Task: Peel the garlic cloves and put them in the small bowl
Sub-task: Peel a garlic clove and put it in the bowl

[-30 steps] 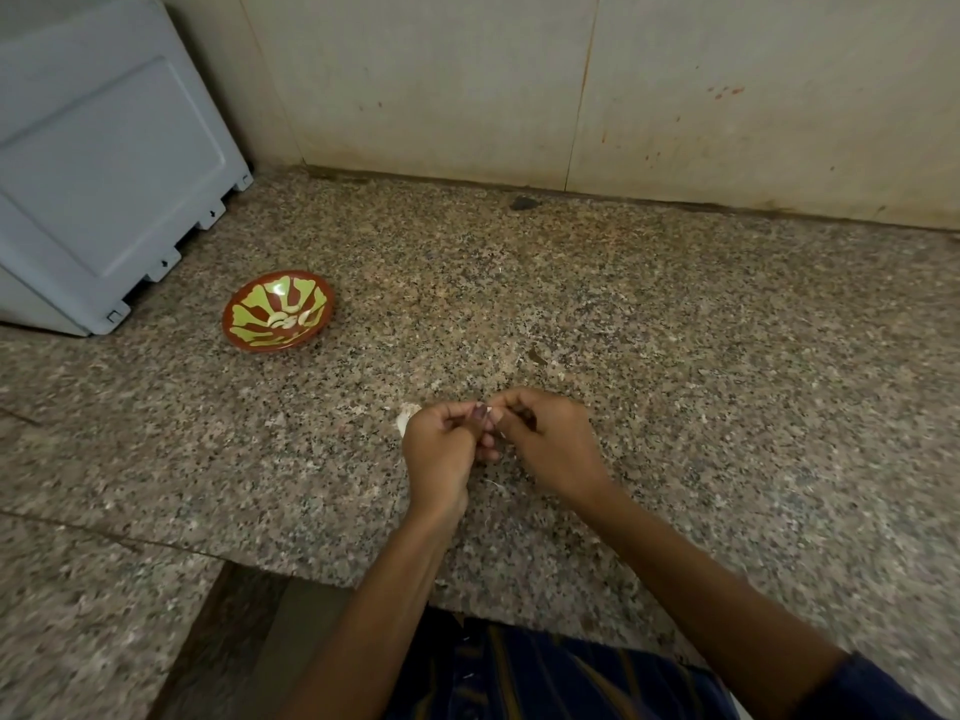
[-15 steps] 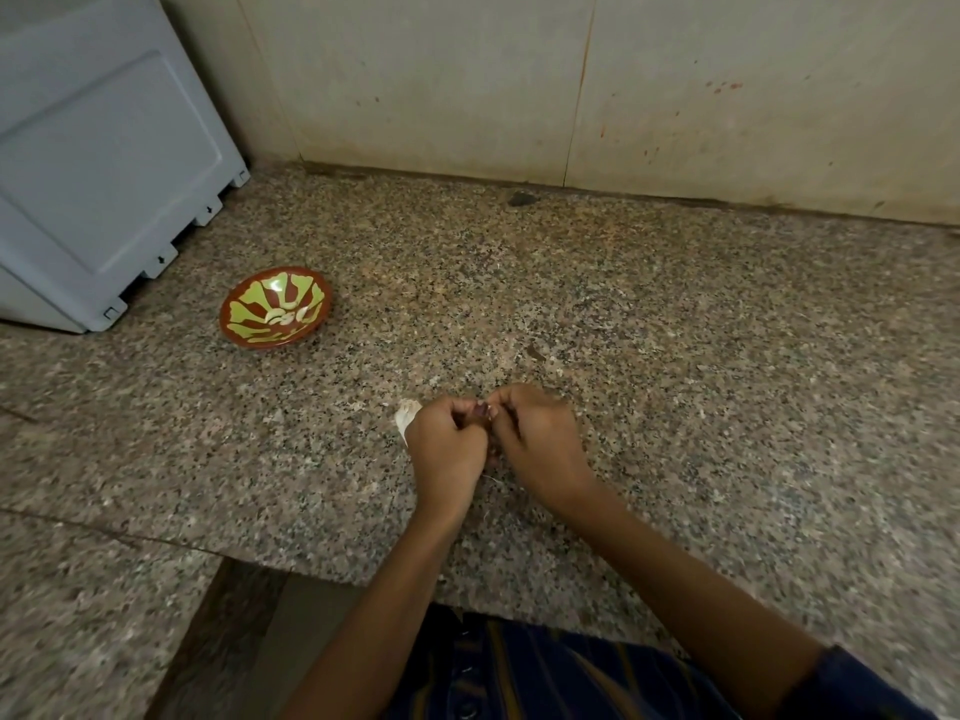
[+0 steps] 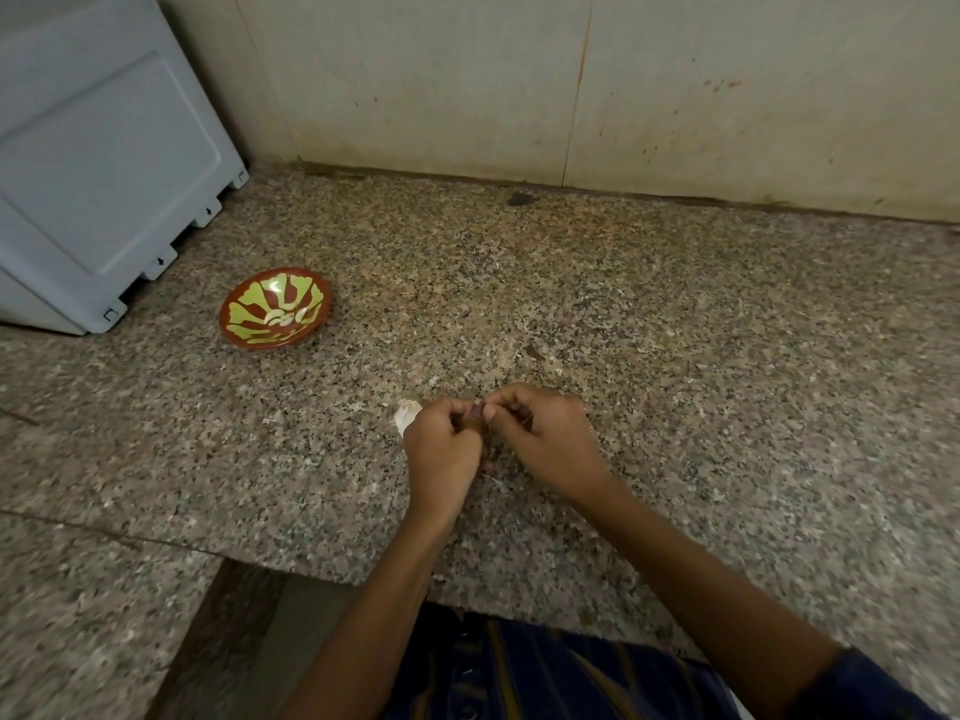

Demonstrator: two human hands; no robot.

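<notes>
My left hand (image 3: 441, 449) and my right hand (image 3: 545, 439) meet over the granite counter (image 3: 675, 356), fingers curled, pinching a small garlic clove (image 3: 477, 407) between their fingertips; the clove is mostly hidden. A white piece of garlic (image 3: 405, 414) lies on the counter just left of my left hand. The small red bowl with a yellow-green pattern (image 3: 244, 309) sits at the left, a hand's reach away, with a few pale peeled cloves (image 3: 284, 318) in it.
A grey plastic box (image 3: 98, 163) leans at the far left beside the bowl. A tiled wall (image 3: 571, 85) closes the back. The counter's front edge (image 3: 363, 579) runs just under my wrists, with a lower ledge at the left. Bits of skin lie around my hands.
Both hands stay together on the clove, with only small finger shifts. The bowl and the white piece have not moved.
</notes>
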